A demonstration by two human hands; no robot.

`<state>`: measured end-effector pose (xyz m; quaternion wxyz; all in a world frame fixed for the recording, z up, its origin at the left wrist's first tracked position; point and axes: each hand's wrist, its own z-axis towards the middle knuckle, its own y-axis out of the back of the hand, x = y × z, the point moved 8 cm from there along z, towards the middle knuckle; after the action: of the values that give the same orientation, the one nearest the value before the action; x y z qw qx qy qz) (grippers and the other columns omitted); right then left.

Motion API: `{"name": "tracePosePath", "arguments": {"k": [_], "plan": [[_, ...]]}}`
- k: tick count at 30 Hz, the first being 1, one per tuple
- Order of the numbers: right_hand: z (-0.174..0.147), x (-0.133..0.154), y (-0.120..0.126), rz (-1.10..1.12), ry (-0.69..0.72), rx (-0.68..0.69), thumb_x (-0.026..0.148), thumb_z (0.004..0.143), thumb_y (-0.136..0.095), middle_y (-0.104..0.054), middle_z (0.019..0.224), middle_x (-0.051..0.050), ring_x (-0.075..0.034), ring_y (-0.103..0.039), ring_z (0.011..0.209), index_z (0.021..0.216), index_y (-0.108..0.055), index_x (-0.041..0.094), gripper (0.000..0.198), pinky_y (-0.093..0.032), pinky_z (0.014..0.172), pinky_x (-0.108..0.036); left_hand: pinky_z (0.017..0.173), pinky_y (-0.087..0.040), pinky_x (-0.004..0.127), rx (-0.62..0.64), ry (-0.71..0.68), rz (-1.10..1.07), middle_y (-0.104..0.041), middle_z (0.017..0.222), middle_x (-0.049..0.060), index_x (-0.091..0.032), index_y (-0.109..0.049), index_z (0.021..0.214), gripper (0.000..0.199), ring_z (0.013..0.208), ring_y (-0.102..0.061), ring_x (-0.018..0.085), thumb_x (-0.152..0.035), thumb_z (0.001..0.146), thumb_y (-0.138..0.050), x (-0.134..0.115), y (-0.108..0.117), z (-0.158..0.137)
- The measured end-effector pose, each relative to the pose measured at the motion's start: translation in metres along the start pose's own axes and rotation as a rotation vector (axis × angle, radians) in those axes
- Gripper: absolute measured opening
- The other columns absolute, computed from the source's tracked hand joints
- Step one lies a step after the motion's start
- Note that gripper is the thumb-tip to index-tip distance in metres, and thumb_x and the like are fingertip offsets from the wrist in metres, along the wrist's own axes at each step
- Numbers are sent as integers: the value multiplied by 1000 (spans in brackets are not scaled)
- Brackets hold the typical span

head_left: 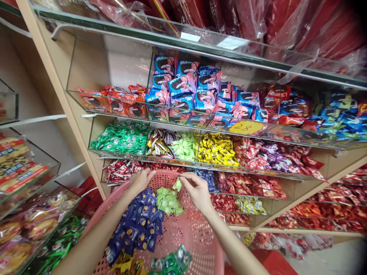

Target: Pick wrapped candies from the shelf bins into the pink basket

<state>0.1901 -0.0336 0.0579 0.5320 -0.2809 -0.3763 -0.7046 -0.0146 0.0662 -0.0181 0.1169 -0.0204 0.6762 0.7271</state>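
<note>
My left hand grips the far rim of a pink perforated plastic basket. Between the thumb and fingers of my right hand is a light green candy packet, held over the basket's far right side. Below it lies a pile of matching light green candy packets. Dark blue packets fill the basket's left side. Some yellow packets and green packets lie nearer to me, cut off by the bottom edge.
Ahead, clear shelf bins hold green candies, light green packets beside chocolate bars, yellow candies and blue-pink cookie packs. A yellow "28" tag hangs on one bin. Packaged breads sit at left; a red box stands lower right.
</note>
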Motion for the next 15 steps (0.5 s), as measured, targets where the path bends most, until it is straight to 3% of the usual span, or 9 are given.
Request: {"name": "tracePosePath", "arguments": {"k": [5, 12, 15], "plan": [[-2, -14, -10, -170, 25, 114, 20, 81, -51, -64, 94, -5, -15, -57, 88, 95, -64, 20, 19, -44, 78, -29, 68, -38, 30, -5, -3, -4, -65, 90, 8, -22, -55, 91, 53, 85, -60, 23, -58, 84, -16, -2, 0, 1], [-1, -32, -48, -654, 85, 533, 8, 80, -41, -63, 91, -4, -15, -54, 86, 95, -59, 19, 25, -39, 76, -26, 69, -39, 30, 5, 5, -8, -66, 90, 8, -22, -54, 94, 53, 87, -59, 23, -58, 83, -17, -5, -2, 5], [3, -33, -61, -814, 106, 635, 9, 81, -39, -60, 91, -5, -16, -53, 84, 92, -56, 19, 22, -38, 70, -24, 70, -39, 30, 9, 12, -12, -66, 88, 8, -22, -55, 94, 52, 86, -59, 23, -58, 84, -18, -6, 0, 5]]}}
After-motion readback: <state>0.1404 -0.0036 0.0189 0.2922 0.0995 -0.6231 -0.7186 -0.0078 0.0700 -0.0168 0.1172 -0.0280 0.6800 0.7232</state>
